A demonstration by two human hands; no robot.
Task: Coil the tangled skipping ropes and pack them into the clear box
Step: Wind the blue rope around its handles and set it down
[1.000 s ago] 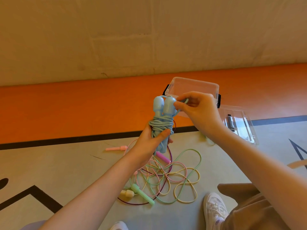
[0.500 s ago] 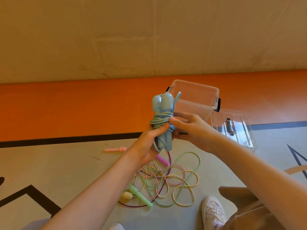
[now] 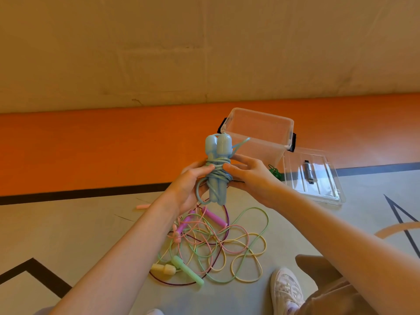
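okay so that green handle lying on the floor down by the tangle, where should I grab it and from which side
Judging by its pose, pinch the green handle from above across its bare middle. It lies flat and slanted, near end free, while cord from the tangle crowds its far end and the cream handles sit close on its left.

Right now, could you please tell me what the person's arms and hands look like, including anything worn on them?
Both forearms are bare as far as the frame shows: no sleeves, gloves, watch or bracelets. The left hand and right hand show no rings on the visible fingers. Nails look short and unpainted. Elsewhere, the person wears brown trousers and a white lace-patterned shoe.
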